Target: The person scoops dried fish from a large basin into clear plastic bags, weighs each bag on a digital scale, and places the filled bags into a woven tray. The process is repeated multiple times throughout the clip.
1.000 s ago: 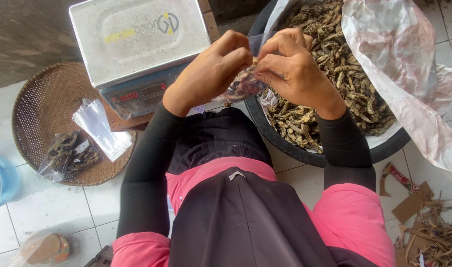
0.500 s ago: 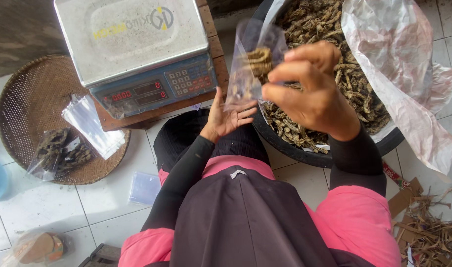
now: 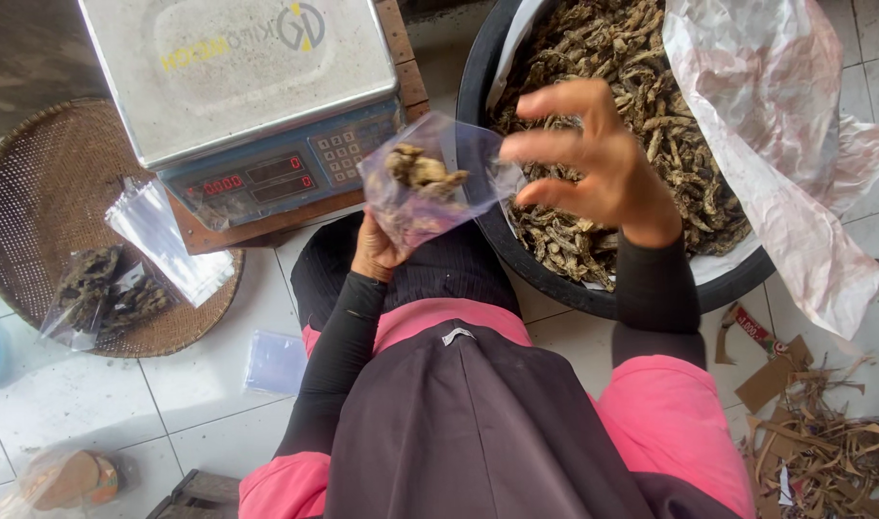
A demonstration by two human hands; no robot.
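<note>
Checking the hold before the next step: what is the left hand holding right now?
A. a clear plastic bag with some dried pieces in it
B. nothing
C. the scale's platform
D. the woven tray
A: the left hand grips a clear plastic bag from below, dried pieces inside, while the right hand hovers open beside it.

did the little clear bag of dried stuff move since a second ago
Yes. The clear bag was up against the black tub's rim between both hands; now the left hand holds it nearer the scale, right hand off.
</note>
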